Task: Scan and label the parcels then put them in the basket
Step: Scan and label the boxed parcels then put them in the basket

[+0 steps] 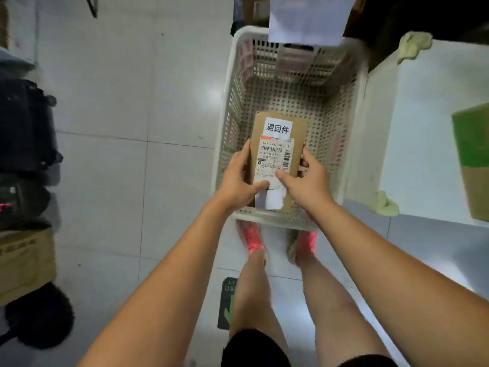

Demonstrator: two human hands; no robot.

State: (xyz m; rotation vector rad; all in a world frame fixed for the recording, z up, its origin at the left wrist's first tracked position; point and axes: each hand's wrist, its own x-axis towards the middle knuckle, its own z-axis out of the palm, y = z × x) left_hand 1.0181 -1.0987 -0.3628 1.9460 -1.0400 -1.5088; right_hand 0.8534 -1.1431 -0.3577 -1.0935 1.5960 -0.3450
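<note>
A: Where is the parcel [275,154] sitting now?
B: The left hand [236,181] and right hand [308,181] are clasping its sides, holding it over the basket [291,86], near end.
A: Labelled?
B: A white sticker [278,128] is showing beyond the hands, so I'm judging only the release remaining. Another box [473,144] is waiting on the tabletop [423,115], far right of the right hand.

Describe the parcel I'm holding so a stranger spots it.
Look at the white basket on the floor. At its near end, left hand and right hand grip a flat brown parcel. Only it carries a white sticker with three black characters.
</note>
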